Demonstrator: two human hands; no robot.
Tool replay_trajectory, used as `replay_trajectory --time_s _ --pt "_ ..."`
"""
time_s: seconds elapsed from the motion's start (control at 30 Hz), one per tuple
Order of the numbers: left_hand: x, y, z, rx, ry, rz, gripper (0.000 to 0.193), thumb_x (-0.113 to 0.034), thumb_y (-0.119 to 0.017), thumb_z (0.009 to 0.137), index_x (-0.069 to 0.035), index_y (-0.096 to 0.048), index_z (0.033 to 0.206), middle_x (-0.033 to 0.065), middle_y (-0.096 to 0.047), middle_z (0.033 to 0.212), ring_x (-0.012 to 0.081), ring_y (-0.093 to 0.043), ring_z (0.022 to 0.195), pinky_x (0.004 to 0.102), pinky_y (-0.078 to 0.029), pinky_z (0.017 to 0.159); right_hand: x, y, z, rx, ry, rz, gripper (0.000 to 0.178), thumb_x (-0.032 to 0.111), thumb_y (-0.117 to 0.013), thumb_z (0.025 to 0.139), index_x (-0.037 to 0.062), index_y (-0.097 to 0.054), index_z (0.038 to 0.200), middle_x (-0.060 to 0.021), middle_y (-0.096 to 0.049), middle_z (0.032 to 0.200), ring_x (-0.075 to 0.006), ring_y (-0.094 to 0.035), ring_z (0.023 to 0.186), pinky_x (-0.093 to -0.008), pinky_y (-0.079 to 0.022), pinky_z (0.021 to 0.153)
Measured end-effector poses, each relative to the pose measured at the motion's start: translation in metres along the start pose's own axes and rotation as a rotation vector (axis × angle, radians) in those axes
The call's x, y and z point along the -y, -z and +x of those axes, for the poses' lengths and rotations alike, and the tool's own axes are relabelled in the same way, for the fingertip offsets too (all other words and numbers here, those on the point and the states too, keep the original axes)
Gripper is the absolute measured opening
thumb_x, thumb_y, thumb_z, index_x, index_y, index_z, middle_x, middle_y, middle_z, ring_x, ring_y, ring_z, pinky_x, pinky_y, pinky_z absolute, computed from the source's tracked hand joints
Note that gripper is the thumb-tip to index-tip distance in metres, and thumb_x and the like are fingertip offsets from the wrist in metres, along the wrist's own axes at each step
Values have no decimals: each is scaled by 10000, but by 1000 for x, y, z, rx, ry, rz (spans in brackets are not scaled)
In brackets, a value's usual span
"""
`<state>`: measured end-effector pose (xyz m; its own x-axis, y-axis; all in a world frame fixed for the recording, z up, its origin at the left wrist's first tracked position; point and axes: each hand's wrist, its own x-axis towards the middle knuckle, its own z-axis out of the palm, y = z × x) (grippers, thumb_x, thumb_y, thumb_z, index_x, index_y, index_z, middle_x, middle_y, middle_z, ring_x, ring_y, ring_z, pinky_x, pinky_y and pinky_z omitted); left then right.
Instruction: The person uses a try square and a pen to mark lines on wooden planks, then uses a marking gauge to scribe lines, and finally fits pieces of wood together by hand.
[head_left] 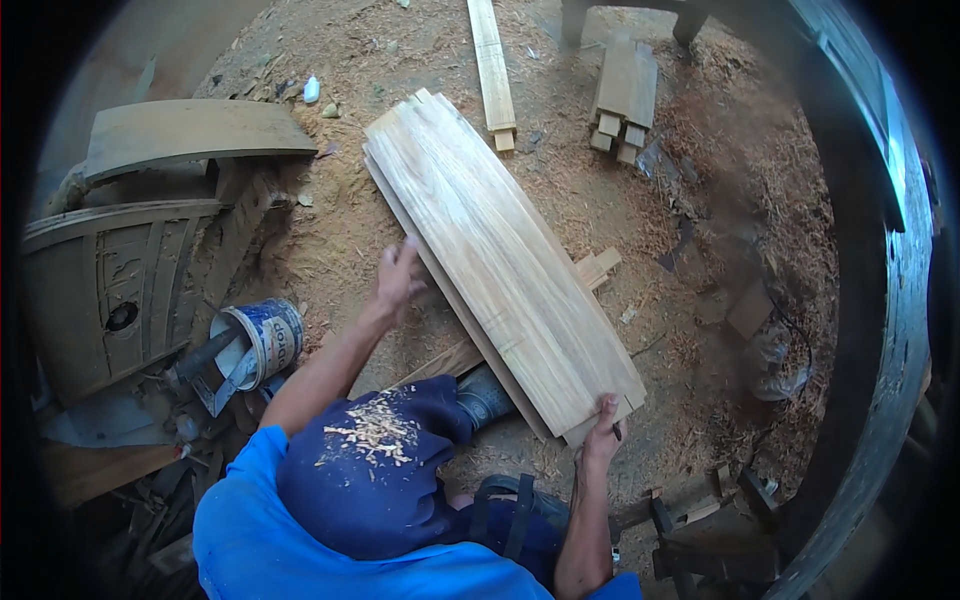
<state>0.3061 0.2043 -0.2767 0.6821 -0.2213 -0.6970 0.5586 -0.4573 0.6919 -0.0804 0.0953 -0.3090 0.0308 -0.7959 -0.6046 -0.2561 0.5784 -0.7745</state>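
A long, pale wooden board (500, 265) with tongues cut at its ends lies slantwise in front of me, on top of another board (450, 295) whose edge shows along the left. My right hand (598, 438) is closed on the near right corner of the upper board, thumb on top. A small dark tip sticks out beside its fingers; I cannot make out what it belongs to. My left hand (398, 277) is beside the long left edge, slightly blurred, fingers apart and holding nothing. A narrow wooden piece (598, 268) pokes out from under the boards.
Tenoned wooden pieces (626, 90) lie stacked at the far right, and a single long strip (490, 75) at the far middle. To the left are a bucket of tools (275, 340) and curved wooden panels (200, 130). Shavings cover the ground (330, 195). A wooden bench (880, 330) borders the right.
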Motion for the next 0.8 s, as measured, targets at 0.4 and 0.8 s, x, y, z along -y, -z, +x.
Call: replay_trajectory --time_s 0.4,0.8 --pt "-50 20 82 128 -8 -196 649 -447 -568 950 67 -456 1329 252 -627 1184 333 -673 1021 443 -564 922 39 -210 -40 343 81 187 602 431 -691 908 -68 -518 1197 -208 -628 1080 -286 -631 1006 -393 -509 879" --pt "-105 -1 59 -408 -1034 666 343 -172 -588 947 34 -609 1221 233 -629 1205 309 -627 1086 386 -506 896 75 -228 -44 830 -665 539 547 360 -501 1023 -89 -391 1315 -287 -599 1188 -363 -651 1052 -413 -571 885"
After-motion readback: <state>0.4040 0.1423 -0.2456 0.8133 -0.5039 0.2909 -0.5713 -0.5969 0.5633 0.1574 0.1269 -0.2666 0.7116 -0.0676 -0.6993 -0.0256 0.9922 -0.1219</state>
